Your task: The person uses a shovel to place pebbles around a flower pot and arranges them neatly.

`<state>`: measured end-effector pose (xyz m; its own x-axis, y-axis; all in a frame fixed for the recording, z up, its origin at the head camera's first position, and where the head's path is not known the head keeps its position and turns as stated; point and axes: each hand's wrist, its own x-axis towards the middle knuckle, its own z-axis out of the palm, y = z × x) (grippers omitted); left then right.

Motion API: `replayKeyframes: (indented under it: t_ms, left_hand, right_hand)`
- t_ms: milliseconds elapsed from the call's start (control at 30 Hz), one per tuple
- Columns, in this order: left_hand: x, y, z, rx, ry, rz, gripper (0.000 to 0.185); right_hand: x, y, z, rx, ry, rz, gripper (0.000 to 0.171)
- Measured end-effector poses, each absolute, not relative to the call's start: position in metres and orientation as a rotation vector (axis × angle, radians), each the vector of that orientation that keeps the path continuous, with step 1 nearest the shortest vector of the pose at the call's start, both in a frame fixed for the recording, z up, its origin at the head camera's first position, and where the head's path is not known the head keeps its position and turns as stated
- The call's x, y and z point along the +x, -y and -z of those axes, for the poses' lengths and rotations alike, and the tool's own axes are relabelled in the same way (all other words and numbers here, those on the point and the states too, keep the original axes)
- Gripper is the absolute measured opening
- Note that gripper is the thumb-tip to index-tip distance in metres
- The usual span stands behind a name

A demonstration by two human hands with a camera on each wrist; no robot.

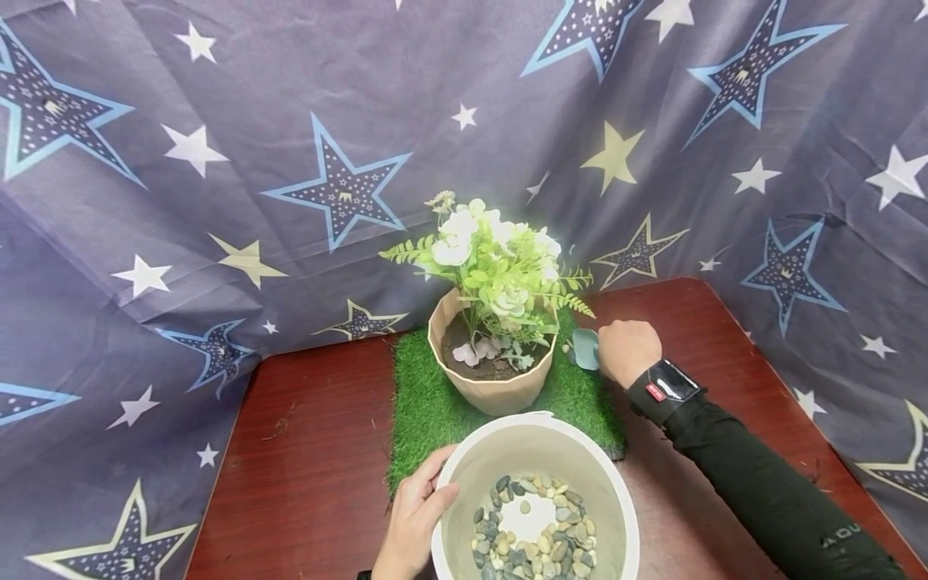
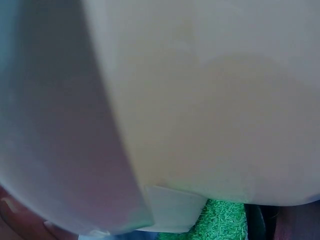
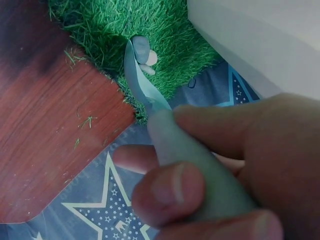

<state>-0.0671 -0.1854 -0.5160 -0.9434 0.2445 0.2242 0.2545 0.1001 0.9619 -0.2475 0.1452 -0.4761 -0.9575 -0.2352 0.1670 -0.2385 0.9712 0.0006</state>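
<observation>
My left hand (image 1: 413, 515) grips the left rim of a white bucket (image 1: 629, 515), its thumb over the edge. Pebbles (image 1: 558, 548) in grey, tan and black lie around the bucket's bottom. The bucket's pale wall fills most of the left wrist view. My right hand (image 1: 629, 351) holds a small garden trowel (image 3: 185, 160) by its grey handle, fingers curled round it. Its blue-grey blade (image 1: 585, 349) is at the right side of the grass mat (image 1: 590, 403). Beside the blade, a few loose pebbles (image 3: 142, 50) lie on the mat.
A peach flowerpot (image 1: 500, 395) with soil, white flowers and green leaves stands on the mat, just behind the bucket. The red-brown wooden table (image 1: 312, 451) carries scattered grass bits. Star-patterned cloth (image 1: 464, 72) hangs around its back and sides.
</observation>
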Motion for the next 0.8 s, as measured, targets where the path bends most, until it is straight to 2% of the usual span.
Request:
replayKeyframes:
  t_ms: [367,567,800]
  left_hand:
    - [-0.067,0.187,0.516,-0.507,2.341,2.011,0.042]
    - [-0.066,0.186,0.516,-0.496,2.341,2.025,0.042]
    - [-0.067,0.186,0.516,-0.549,2.314,2.026,0.042]
  right_hand:
    - [-0.248,-0.14,0.471,0.386,2.975,-0.027,0.011]
    - [-0.256,-0.14,0.47,0.373,2.969,-0.013,0.016]
    - [-0.267,-0.14,0.47,0.352,2.973,-0.002,0.012]
